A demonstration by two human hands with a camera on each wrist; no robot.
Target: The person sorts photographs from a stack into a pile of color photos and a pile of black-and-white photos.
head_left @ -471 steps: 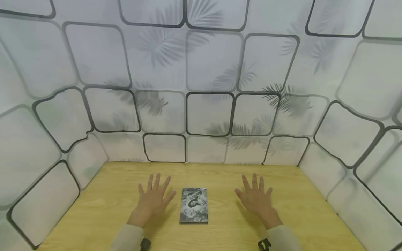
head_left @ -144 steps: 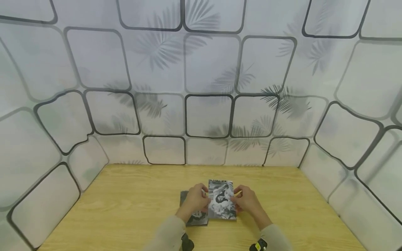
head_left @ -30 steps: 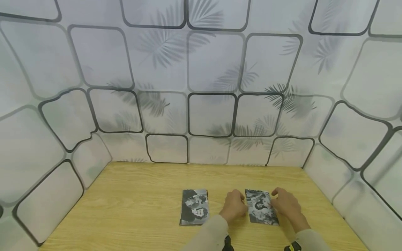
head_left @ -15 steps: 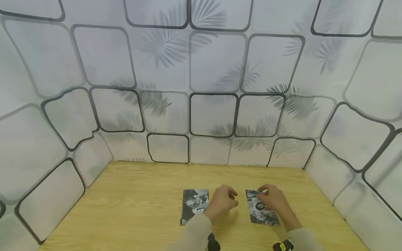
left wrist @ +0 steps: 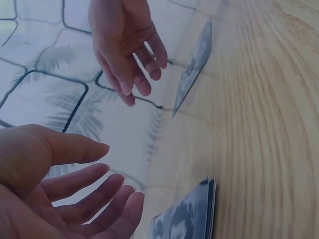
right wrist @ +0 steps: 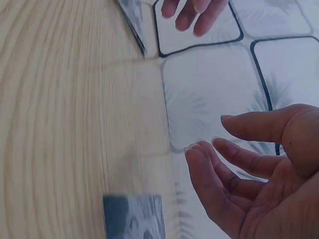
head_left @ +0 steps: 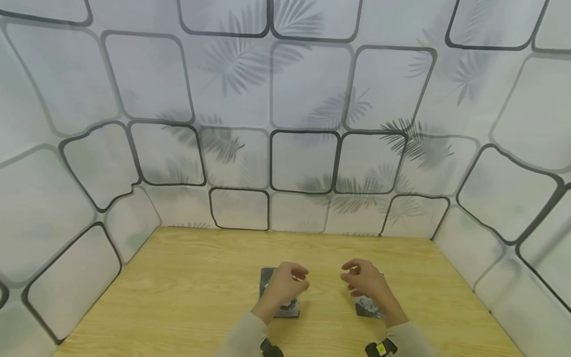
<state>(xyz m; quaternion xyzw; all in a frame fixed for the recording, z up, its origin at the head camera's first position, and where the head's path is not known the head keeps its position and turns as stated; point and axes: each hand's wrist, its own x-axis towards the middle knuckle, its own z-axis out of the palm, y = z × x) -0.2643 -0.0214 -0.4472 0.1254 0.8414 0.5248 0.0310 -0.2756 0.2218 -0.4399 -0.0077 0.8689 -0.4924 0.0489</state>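
My left hand (head_left: 280,286) hovers over a small stack of black-and-white picture cards (head_left: 289,312), partly hiding it. In the left wrist view the stack (left wrist: 184,216) shows layered edges and a printed face on top. Loosely curved, the left fingers (left wrist: 92,191) hold nothing and stay apart from the cards. My right hand (head_left: 368,282) is above a single black-and-white picture card (head_left: 368,308) lying to the right, covering much of it. Between the right thumb and fingers (right wrist: 204,179) there is a gap with nothing in it; the card (right wrist: 134,217) lies below them.
Both lots of cards lie on a light wood-grain table (head_left: 200,277). A pale curtain-like wall (head_left: 303,163) with dark rounded squares and leaf prints encloses the back and sides. Each wrist wears a dark strapped device (head_left: 381,348).
Earlier the hands gripped the top card, carried it rightward and set it down, exposing another picture on the stack. Since then both hands have released it and moved left, the left one over the stack.
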